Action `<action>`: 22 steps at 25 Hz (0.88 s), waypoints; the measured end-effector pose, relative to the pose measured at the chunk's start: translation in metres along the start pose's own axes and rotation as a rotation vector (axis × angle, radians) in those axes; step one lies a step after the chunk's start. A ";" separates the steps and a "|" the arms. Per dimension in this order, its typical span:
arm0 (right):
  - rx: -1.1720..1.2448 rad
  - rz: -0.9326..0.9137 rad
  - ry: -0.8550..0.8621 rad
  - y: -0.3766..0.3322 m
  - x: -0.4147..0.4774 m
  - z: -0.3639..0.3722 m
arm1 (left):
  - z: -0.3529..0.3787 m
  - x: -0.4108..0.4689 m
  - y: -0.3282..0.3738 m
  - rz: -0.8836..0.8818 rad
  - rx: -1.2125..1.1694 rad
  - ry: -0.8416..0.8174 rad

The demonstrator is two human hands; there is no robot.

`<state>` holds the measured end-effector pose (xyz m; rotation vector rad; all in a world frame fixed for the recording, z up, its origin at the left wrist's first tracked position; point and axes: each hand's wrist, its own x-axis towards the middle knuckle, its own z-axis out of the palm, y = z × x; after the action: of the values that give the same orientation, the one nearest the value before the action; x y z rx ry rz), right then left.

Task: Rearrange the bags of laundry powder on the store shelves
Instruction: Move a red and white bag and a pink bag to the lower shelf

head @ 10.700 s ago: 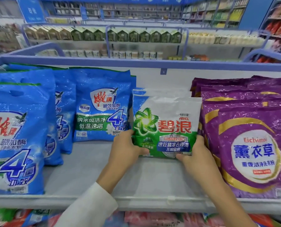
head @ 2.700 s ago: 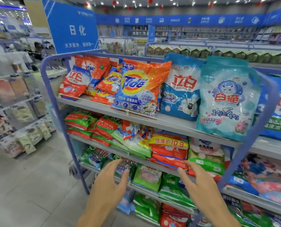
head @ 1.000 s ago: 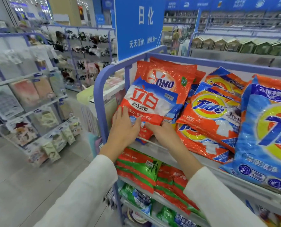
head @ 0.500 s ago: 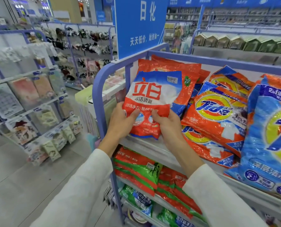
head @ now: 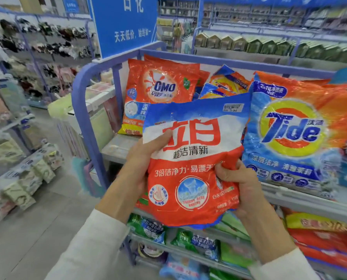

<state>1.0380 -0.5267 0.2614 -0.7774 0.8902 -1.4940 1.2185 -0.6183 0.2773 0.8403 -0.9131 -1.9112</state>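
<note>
Curling round red bag (head: 190,158), left hand (head: 141,164), right hand (head: 243,184)

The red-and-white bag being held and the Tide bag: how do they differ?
The red-and-white bag is held by left hand and right hand, off the shelf; the Tide bag stands on it. The red-and-white bag carries big red characters; the Tide bag a yellow-ringed orange logo. Both are glossy pouches.

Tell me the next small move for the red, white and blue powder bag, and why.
Probably set the red, white and blue powder bag upright onto the bare grey shelf patch before the orange OMO bag: left hand and right hand hold it in mid-air, and that spot looks free.
</note>
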 end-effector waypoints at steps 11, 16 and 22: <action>-0.231 -0.336 0.336 -0.043 -0.096 -0.032 | 0.062 -0.079 -0.044 0.249 0.054 0.013; -0.562 -0.574 0.453 -0.071 -0.169 -0.073 | 0.123 -0.137 -0.091 0.501 0.129 0.097; -0.199 -0.245 0.340 -0.093 -0.239 -0.139 | 0.179 -0.191 -0.151 0.316 0.061 0.155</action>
<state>0.8982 -0.2719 0.2784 -0.8124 1.2480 -1.8069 1.0945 -0.3426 0.2824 0.8140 -0.9516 -1.5326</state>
